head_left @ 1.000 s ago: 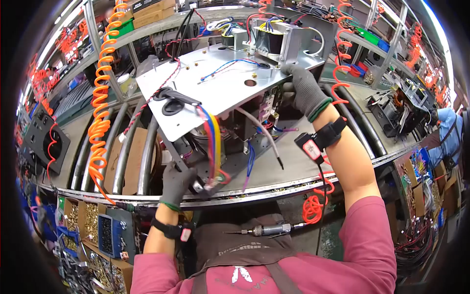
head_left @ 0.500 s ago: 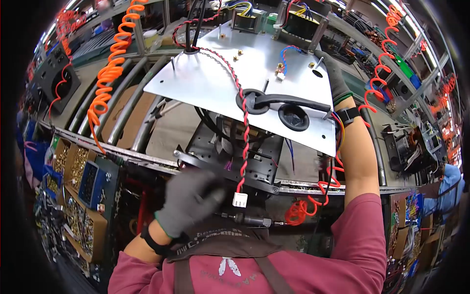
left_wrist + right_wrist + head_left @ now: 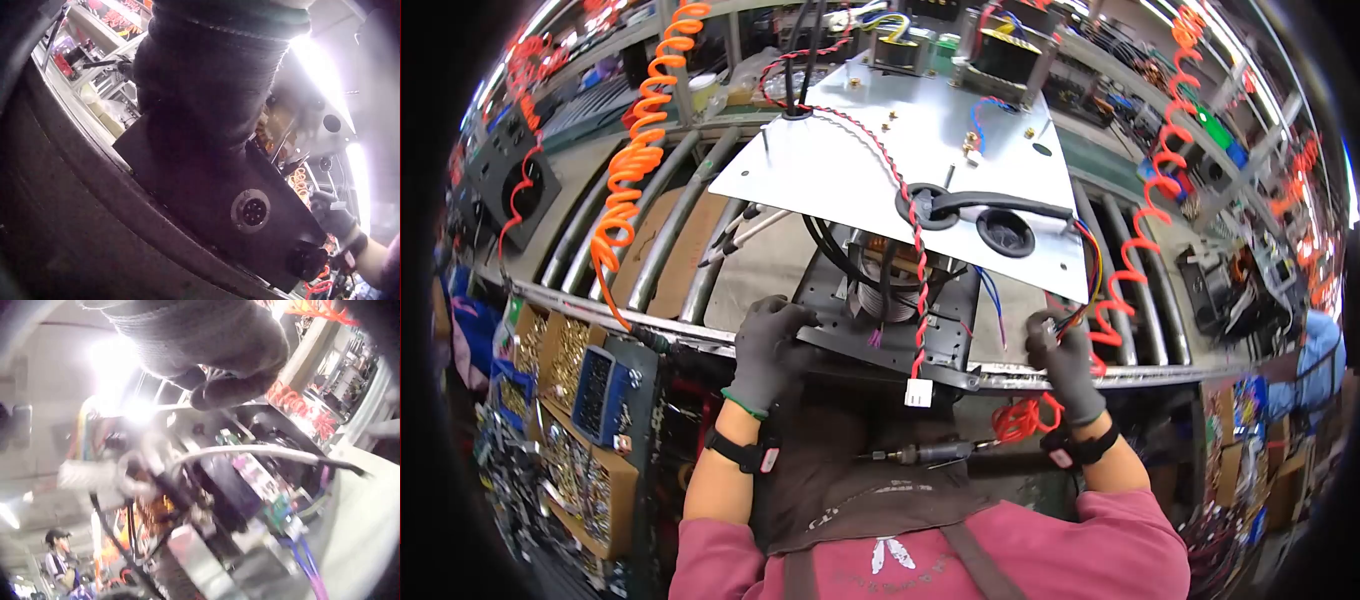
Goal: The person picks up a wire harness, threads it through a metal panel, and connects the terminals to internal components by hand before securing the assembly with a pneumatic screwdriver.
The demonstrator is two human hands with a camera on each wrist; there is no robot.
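In the head view a pale metal plate (image 3: pixel 840 160) slants over a dark chassis (image 3: pixel 945 340). My gloved left hand (image 3: pixel 767 355) grips the chassis's front left corner. The left wrist view has that hand (image 3: pixel 203 81) over a dark panel (image 3: pixel 187 181) with a round multi-pin socket (image 3: pixel 250 211). At the front right, my gloved right hand (image 3: pixel 1068 365) holds the lower end of a multicoloured wire bundle (image 3: pixel 1090 245). In the right wrist view the hand's (image 3: pixel 212 350) fingers are curled; a blurred white connector (image 3: pixel 87 475) shows there. A red-and-black twisted cable (image 3: pixel 922 270) hangs down to a white plug (image 3: pixel 918 392).
Metal rollers (image 3: pixel 655 235) lie left and right of the chassis. Orange coiled hoses (image 3: pixel 635 160) hang on both sides. An air screwdriver (image 3: pixel 925 453) lies across the front, below the rail. Boxes of small screws (image 3: pixel 585 470) stand at the lower left.
The plate has swung round from its earlier angle. My left hand has moved from the air before the chassis to its corner. My right hand has come down from the plate's right edge to the wires.
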